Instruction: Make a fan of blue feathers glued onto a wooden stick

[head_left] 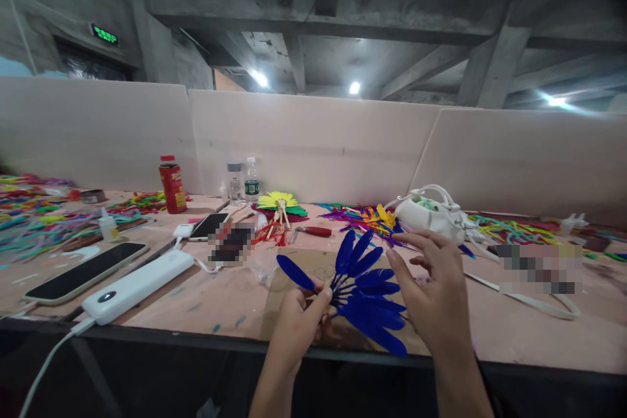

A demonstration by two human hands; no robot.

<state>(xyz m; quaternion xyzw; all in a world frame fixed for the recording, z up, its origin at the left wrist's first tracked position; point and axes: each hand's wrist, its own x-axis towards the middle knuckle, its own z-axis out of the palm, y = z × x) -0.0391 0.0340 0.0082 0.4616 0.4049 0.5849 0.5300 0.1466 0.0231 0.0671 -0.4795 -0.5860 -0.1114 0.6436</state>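
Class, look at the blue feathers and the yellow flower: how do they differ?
The blue feathers are gripped in the left hand; the yellow flower sits on the table, in neither hand. The blue feathers look larger in view, the yellow flower smaller. Both fan outward.

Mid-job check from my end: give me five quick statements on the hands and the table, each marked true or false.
1. The left hand pinches the blue petals near their bases. True.
2. The white handbag is beyond the right hand. True.
3. The right hand is clenched in a fist. False: it is open.
4. The red bottle stands upright. True.
5. The handbag is left of the red bottle. False: it is to the right.
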